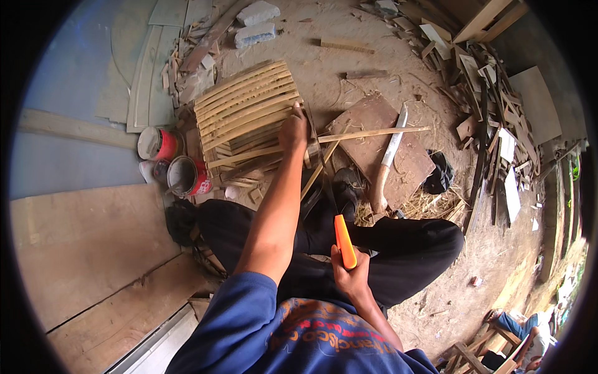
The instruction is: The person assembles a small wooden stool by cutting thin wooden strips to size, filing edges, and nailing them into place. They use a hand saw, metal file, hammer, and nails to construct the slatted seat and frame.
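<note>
Saw (344, 234), one, orange grip wrapped by the right hand (352, 273), blade seemingly across a pale strip (377, 133); slatted panel (246, 100), one, ahead leftward, left hand (293, 132) curled at its right edge, hold unclear to me; advisable: light, straight strokes, that hand clear of the blade

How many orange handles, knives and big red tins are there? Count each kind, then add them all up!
Orange handle: 1
Knife: 1
Big red tins: 2
Total: 4
</note>
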A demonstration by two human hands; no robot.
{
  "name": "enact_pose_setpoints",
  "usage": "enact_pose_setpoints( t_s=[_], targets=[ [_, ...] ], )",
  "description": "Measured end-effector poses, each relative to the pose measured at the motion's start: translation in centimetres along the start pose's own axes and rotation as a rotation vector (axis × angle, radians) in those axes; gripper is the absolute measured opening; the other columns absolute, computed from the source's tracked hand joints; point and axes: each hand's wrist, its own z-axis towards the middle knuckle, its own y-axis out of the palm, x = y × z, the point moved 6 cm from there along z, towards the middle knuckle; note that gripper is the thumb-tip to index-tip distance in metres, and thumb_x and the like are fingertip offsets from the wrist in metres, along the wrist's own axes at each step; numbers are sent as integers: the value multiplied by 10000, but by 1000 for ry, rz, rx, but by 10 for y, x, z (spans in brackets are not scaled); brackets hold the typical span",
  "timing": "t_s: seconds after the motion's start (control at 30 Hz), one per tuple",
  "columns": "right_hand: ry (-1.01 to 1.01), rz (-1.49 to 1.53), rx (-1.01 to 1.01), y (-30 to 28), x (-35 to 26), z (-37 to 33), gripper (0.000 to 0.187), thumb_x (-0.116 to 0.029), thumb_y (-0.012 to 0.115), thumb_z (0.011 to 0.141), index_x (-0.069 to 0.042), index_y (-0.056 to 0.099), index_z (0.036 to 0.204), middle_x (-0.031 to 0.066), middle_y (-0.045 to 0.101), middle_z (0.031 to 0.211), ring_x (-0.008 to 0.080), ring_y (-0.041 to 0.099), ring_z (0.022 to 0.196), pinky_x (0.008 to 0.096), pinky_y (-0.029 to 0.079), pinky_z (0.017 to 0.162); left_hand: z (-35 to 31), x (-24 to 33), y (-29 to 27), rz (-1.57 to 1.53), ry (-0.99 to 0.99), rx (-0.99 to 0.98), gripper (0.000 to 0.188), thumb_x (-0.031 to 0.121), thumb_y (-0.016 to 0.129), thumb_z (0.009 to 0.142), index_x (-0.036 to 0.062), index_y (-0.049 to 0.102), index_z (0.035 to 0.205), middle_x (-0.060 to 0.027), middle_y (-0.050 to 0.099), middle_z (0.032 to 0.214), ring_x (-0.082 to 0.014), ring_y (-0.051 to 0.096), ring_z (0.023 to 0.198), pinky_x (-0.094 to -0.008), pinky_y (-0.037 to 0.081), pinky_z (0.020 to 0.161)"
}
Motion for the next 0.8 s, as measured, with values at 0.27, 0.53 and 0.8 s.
enact_pose_setpoints(
  t_s=[0.27,0.53,0.8],
  targets=[
    [99,104,-71,9,-14,18,184,-87,674,910,9,611,767,9,554,575,53,485,536,275,387,488,-6,-2,3,-98,-16,-100,792,638,205,1025,43,716,1132,-272,691,1138,-470,635,1122,-567,492,977],
    [46,11,-20,7,1,31,282,-96,650,921,-5,531,682,34,470,536,79,415,505,309,361,476,-13,3,-7,-57,-101,-78,771,576,206,1056,46,765,1028,-246,717,1080,-443,670,1068,-523,525,933],
    [-15,-3,2,5,4,9,274,-63,653,894,-35,517,658,81,455,528,180,449,440,349,370,466,-4,-4,-1,-46,-117,-90,780,577,216,1058,22,761,1018,-257,714,1083,-453,679,1040,-544,535,904]
  ],
)
